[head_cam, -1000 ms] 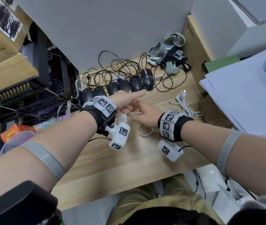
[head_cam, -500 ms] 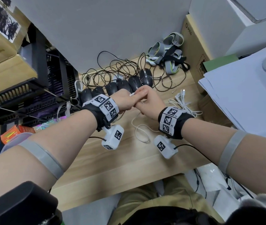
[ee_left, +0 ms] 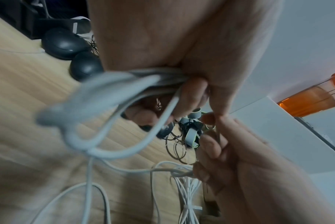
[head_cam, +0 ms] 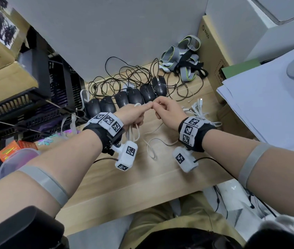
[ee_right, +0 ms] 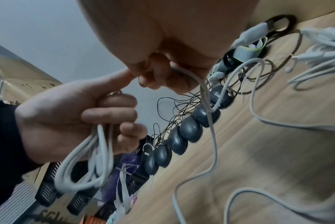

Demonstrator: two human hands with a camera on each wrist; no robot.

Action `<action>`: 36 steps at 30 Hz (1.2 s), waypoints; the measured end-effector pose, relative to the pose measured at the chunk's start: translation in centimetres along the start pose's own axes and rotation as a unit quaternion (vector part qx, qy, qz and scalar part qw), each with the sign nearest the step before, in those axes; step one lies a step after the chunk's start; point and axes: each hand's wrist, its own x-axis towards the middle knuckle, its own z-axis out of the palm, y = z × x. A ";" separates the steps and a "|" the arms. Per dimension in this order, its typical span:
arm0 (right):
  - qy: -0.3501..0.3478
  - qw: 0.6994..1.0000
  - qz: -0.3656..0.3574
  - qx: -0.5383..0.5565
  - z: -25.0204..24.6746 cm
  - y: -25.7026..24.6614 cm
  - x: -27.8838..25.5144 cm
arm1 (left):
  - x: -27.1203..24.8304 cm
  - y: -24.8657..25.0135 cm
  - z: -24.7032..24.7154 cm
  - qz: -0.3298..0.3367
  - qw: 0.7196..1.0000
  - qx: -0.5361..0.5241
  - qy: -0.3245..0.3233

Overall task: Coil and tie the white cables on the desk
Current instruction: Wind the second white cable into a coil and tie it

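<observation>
You are coiling a white cable (head_cam: pixel 139 131) above the desk (head_cam: pixel 124 180), left hand (head_cam: pixel 133 115) clutching the loops, right hand (head_cam: pixel 169 112) pinching the slack (its tail trailing on the wood), so the next wrap needs feeding leftward.

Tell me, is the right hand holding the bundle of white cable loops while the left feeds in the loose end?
Swapped: the right wrist view shows the left hand gripping the loops, while the right hand feeds the loose end.
</observation>
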 end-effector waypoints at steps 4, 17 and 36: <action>-0.065 0.994 0.063 -0.067 0.0 0.8 -1.1 | -0.1 1.1 0.1 0.021 0.988 -0.121 0.091; -0.228 0.933 -0.015 -0.279 1.7 2.3 -4.6 | 0.0 1.4 0.0 -0.004 0.934 -0.335 0.125; -0.305 0.891 -0.053 -0.333 2.9 2.4 -4.5 | 0.0 1.3 -0.2 -0.060 0.981 -0.147 0.107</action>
